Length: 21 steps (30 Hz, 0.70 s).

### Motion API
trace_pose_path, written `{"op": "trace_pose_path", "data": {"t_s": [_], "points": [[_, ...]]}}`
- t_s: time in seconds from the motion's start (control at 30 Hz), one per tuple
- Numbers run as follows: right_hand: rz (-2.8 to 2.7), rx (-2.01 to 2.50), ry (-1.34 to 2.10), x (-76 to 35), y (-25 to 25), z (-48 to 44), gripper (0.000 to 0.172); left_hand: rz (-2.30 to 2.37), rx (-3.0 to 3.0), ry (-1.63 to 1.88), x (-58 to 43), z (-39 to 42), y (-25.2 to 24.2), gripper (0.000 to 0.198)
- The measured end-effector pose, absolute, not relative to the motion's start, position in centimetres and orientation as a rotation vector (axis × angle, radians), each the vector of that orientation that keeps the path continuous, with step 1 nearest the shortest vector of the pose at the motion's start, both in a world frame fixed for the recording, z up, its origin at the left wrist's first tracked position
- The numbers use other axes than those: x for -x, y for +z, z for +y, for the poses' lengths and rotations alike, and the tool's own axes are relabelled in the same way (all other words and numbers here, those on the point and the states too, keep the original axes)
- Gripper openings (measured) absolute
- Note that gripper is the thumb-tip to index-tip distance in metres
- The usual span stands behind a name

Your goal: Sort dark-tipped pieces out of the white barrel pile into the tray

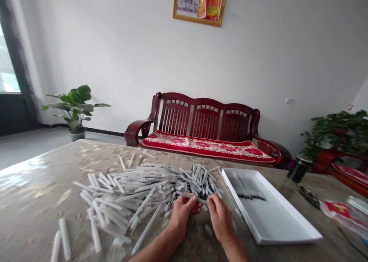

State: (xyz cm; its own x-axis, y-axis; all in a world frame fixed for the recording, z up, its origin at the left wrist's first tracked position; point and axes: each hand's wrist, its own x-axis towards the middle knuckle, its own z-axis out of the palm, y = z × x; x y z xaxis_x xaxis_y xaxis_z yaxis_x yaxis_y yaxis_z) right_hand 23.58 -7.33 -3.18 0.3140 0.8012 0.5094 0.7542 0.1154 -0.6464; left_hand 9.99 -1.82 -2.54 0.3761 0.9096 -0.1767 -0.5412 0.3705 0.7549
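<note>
My left hand (185,210) is closed around a thin translucent stick (185,194) near the right side of the pile. Close beside it, my right hand (219,214) pinches the right end of the same stick. Behind and left of both hands spreads a large heap of whitish sticks (115,206), with darker ones mixed in at its right part. A white shallow tray (283,225) stands to the right of my right hand. Inside the tray's far part, a row of thin sticks with dark ends (247,186) lies side by side.
The patterned table (31,193) fills the foreground. At the right stand a black cylinder (299,169), a dark cable (308,196) and a red and clear plastic package (340,212). Beyond the table are a wooden bench (205,118) and potted plants (77,134).
</note>
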Motion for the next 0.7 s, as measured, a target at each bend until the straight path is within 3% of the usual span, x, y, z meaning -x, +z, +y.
{"op": "trace_pose_path", "data": {"t_s": [0.2,0.43,0.6,0.7], "points": [[-1.385,1.679,0.088,-23.79,-3.33,-6.98,0.045,0.671,-0.672,1.029,-10.13,-1.84,-2.58,0.050],[-1.434,1.648,0.111,-23.31,-2.91,-7.41,0.037,0.681,-0.658,1.039,-9.97,-1.67,-2.51,0.050],[-1.314,1.643,0.328,-23.58,-3.22,-7.15,0.049,0.649,-0.682,1.048,-10.13,-1.65,-2.73,0.048],[-1.325,1.609,0.356,-23.70,-3.10,-7.30,0.045,0.666,-0.654,1.063,-10.10,-1.53,-2.74,0.048]]}}
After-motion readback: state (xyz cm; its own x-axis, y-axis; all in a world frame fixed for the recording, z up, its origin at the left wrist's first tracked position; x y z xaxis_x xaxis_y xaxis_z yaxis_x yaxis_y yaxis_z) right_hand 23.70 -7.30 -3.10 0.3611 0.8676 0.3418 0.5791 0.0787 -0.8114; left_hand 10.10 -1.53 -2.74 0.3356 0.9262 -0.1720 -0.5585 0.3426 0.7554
